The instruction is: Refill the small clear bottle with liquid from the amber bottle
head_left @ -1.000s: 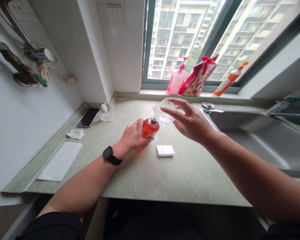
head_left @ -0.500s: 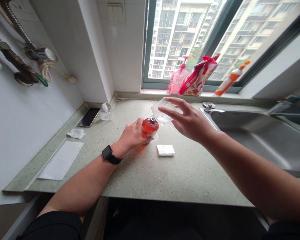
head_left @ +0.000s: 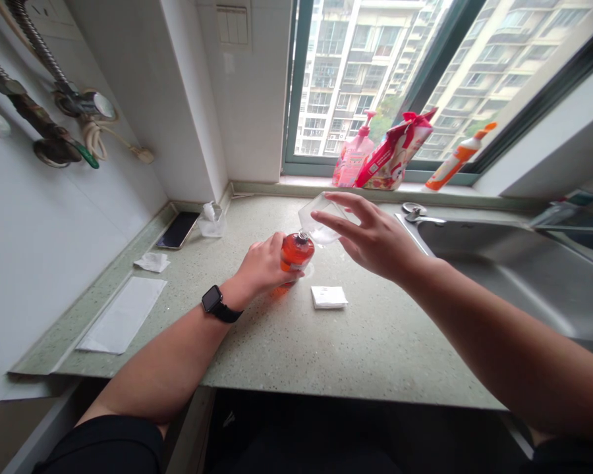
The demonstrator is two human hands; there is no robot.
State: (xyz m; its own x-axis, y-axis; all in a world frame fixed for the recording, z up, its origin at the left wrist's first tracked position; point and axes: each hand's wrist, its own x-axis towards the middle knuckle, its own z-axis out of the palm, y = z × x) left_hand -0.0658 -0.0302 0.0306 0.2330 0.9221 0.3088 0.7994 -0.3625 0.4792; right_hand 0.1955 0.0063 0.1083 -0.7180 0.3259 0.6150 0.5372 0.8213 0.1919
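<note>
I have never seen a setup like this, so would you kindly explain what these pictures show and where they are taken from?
There is no machine here: a person is working with bare hands, and every picture comes from one camera worn on their head, looking forward and down. The left hand grips an orange bottle on a speckled green countertop. The right hand holds a clear plastic pouch, tilted, with its corner at the bottle's neck. A phone, a folded white tissue and a white paper sheet lie on the counter, with a steel sink to the right.
</note>
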